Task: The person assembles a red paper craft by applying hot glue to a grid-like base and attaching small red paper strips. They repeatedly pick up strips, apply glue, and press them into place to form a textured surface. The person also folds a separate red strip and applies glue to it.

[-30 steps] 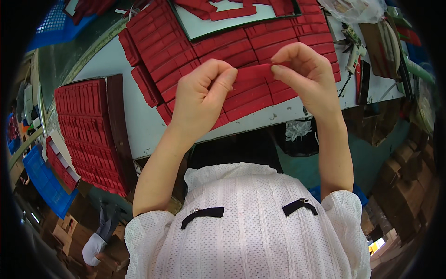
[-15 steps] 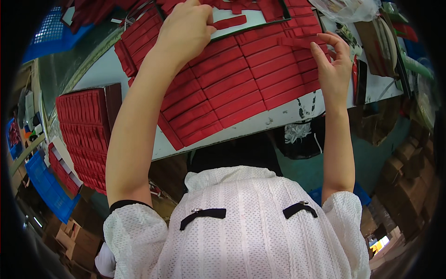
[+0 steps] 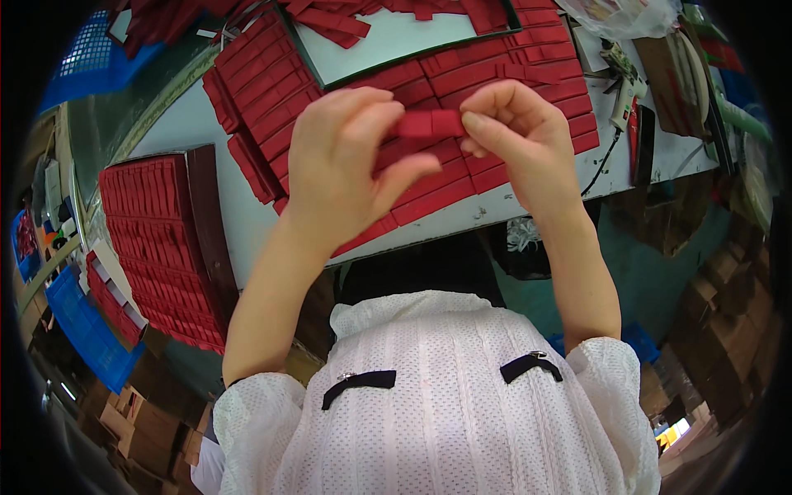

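My right hand [image 3: 532, 148] pinches one end of a short red folded strip [image 3: 431, 124], which looks like cloth, between thumb and fingers. The strip sticks out leftward above rows of similar red strips [image 3: 425, 191] laid side by side on the white table. Across from it, my left hand [image 3: 338, 161] is open and slightly blurred, its thumb spread away from the fingers. The strip's free end lies close to the left fingertips; I cannot tell whether they touch.
A dark-rimmed white tray [image 3: 363, 58] holds loose red strips [image 3: 332, 22] behind the rows. At left stands a dark board [image 3: 216, 239] beside more packed red strips [image 3: 153, 239]. A white power strip [image 3: 624, 103] and clear plastic bag [image 3: 619, 16] are at right.
Both hands have come together over the rows, the left moving back from the tray toward me and the right moving left. The red strip is now held between my right fingers.
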A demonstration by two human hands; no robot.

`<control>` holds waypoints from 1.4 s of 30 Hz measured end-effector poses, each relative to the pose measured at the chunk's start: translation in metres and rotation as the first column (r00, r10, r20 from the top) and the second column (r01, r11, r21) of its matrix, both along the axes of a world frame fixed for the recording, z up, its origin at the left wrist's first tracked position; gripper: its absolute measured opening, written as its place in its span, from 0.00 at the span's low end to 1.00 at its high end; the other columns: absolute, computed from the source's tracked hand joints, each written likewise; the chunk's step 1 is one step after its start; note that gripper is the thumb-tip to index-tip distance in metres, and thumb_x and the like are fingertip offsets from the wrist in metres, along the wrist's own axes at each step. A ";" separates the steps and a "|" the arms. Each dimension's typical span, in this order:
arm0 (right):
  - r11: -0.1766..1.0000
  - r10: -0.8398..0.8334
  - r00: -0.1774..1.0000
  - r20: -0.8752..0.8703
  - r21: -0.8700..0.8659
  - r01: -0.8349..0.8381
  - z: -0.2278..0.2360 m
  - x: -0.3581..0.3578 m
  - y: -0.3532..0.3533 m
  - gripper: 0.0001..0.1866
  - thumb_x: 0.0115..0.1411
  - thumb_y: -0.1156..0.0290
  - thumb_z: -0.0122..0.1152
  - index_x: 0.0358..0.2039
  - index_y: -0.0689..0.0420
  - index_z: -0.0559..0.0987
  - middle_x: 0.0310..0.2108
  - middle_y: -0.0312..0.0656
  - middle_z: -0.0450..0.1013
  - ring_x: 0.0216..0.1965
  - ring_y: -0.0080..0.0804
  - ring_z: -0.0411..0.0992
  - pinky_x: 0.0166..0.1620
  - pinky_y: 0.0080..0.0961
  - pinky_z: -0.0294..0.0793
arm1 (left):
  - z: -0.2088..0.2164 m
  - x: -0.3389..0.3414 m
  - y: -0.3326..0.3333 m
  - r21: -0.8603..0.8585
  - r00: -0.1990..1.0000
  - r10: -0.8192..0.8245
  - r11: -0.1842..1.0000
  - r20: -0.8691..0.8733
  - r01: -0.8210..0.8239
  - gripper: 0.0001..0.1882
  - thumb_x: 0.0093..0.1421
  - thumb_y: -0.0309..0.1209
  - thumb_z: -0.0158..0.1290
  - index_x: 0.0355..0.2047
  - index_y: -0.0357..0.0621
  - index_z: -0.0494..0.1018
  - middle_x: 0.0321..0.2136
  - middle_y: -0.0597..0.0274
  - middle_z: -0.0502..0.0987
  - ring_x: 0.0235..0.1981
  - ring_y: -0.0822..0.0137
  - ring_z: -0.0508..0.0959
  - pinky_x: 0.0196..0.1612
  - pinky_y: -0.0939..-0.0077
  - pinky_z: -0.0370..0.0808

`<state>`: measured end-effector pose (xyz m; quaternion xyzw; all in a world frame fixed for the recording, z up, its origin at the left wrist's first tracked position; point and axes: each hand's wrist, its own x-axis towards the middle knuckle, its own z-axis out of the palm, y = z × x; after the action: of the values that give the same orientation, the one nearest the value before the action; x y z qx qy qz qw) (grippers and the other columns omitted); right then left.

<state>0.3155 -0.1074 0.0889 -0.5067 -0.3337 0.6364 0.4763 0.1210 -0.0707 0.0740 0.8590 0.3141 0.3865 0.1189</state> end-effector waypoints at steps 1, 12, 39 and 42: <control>0.999 0.030 0.998 0.049 0.019 -0.031 -0.001 0.001 -0.005 0.06 0.54 0.78 0.57 0.32 0.64 0.74 0.27 0.37 0.73 0.27 0.18 0.71 0.31 0.13 0.71 | 0.001 -0.003 -0.010 -0.317 0.994 0.027 0.948 0.109 0.008 0.15 0.51 0.27 0.56 0.39 0.39 0.67 0.36 0.61 0.71 0.32 0.67 0.72 0.34 0.76 0.69; 0.997 -0.042 0.905 0.423 0.077 0.010 -0.032 -0.001 -0.026 0.04 0.52 0.79 0.58 0.30 0.64 0.74 0.25 0.36 0.73 0.28 0.17 0.71 0.32 0.14 0.71 | -0.010 -0.011 -0.044 -0.843 0.991 0.133 0.532 -0.005 -0.076 0.05 0.56 0.27 0.50 0.25 0.38 0.69 0.18 0.59 0.69 0.19 0.65 0.70 0.24 0.74 0.66; 0.962 -0.175 0.473 0.864 0.252 -0.103 -0.040 -0.015 -0.023 0.15 0.41 0.72 0.68 0.28 0.59 0.72 0.21 0.39 0.69 0.20 0.31 0.70 0.23 0.23 0.69 | -0.025 -0.003 -0.054 -0.485 0.943 0.173 0.823 -0.283 -0.296 0.09 0.53 0.30 0.53 0.20 0.42 0.66 0.16 0.57 0.69 0.18 0.56 0.72 0.20 0.67 0.69; 0.966 -0.160 0.476 0.865 0.236 -0.105 -0.039 -0.015 -0.022 0.15 0.41 0.72 0.68 0.28 0.59 0.72 0.20 0.39 0.69 0.20 0.30 0.70 0.23 0.24 0.69 | -0.022 -0.001 -0.052 -0.480 0.921 0.164 0.813 -0.352 -0.328 0.09 0.52 0.29 0.53 0.20 0.41 0.66 0.16 0.57 0.69 0.18 0.56 0.72 0.20 0.67 0.68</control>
<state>0.3001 -0.1294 0.0498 -0.6998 -0.6012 0.2302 0.3096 0.1200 -0.1227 0.0521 0.7914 0.5322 0.1646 0.2517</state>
